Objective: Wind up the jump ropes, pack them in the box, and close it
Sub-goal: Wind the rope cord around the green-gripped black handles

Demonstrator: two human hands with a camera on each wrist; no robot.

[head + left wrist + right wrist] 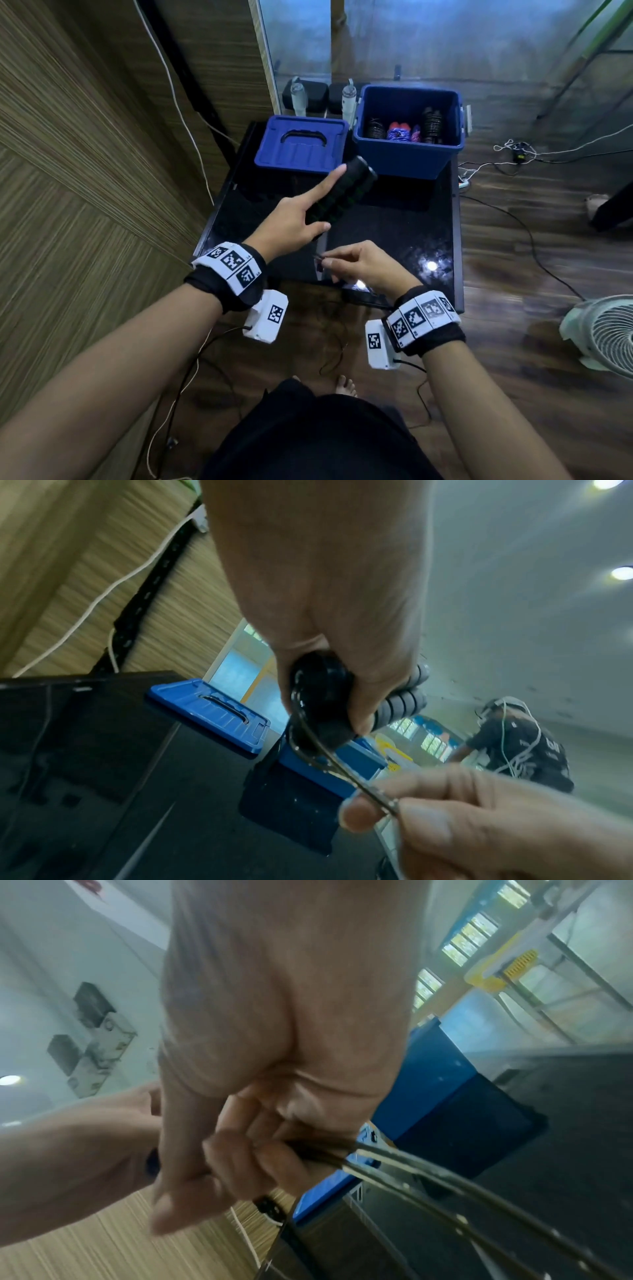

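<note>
My left hand [294, 222] grips the two black ribbed handles [342, 192] of a jump rope side by side above the black table [411, 240], index finger stretched along them. In the left wrist view the handle ends [322, 696] sit in my palm [342, 615] and the thin dark cord [342, 767] runs down to my right hand [445, 818]. My right hand [356, 263] pinches that cord [411, 1172] just below the handles. The blue box [409, 133] stands open at the table's back right with several wound ropes [404, 130] inside. Its blue lid [301, 144] lies flat to the left.
Two bottles [298, 96] and black cases stand behind the lid. Cables [513, 150] trail over the wooden floor on the right, where a white fan [603, 332] sits. A wood-panelled wall [85, 171] runs along the left. My bare foot [346, 385] is below the table's front edge.
</note>
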